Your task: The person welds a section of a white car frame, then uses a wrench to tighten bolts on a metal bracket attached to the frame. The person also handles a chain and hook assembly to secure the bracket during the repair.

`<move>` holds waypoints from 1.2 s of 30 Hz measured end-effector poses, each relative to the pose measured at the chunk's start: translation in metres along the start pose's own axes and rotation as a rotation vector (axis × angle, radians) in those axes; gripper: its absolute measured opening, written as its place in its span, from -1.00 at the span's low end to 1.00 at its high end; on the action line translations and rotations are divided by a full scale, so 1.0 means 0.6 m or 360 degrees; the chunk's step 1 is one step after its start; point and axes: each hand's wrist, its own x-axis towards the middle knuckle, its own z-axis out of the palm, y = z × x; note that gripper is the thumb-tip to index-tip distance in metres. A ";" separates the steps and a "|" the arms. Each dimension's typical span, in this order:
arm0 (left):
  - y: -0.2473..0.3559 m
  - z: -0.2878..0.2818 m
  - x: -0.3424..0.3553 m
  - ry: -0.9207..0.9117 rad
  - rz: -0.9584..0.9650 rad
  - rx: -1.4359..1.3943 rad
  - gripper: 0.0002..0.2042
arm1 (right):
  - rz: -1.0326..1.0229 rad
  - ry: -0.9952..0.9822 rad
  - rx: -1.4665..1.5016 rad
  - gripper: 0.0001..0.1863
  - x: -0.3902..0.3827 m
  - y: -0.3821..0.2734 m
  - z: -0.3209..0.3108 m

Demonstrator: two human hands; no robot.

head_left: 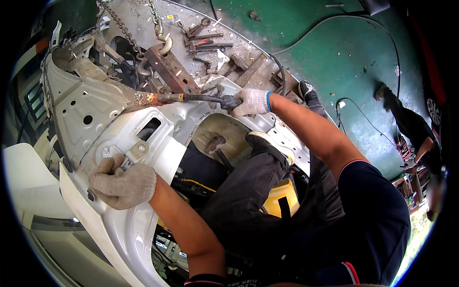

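Observation:
My right hand [251,102], in a pale knitted glove, grips a welding torch [205,97] by its black end. Its brass-ringed nozzle points left at a rusty, scorched strip of metal [145,99] on the car body. My left hand [122,182], gloved too, is closed low over the white body panel [158,158], beside a bolted bracket [139,148]. What its fingers hold, if anything, is hidden. A hammer [216,144] lies in the body opening between my hands, close to my shoe [270,143].
A chain [119,24] and a hook [165,44] hang by a rusty steel block [169,67]. Hand tools [208,45] and wood pieces [251,69] lie beyond. A cable [334,17] crosses the green floor [330,57]. Another person [406,115] is at the far right.

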 end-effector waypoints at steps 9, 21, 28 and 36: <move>0.006 0.003 -0.001 -0.0047 0.0042 0.0111 -0.50 | 0.0018 -0.0027 -0.0026 -0.50 0.002 -0.004 -0.004; 0.004 0.000 0.000 -0.0079 0.0059 0.0176 -0.49 | 0.0040 -0.0032 -0.0033 -0.52 0.004 -0.005 -0.004; -0.003 -0.002 0.003 -0.0028 -0.0007 -0.0001 -0.53 | -0.0018 -0.0017 -0.0022 -0.51 0.009 -0.001 -0.001; 0.000 -0.002 0.001 -0.0019 -0.0008 -0.0011 -0.55 | -0.0014 -0.0048 -0.0063 -0.50 0.004 -0.009 -0.007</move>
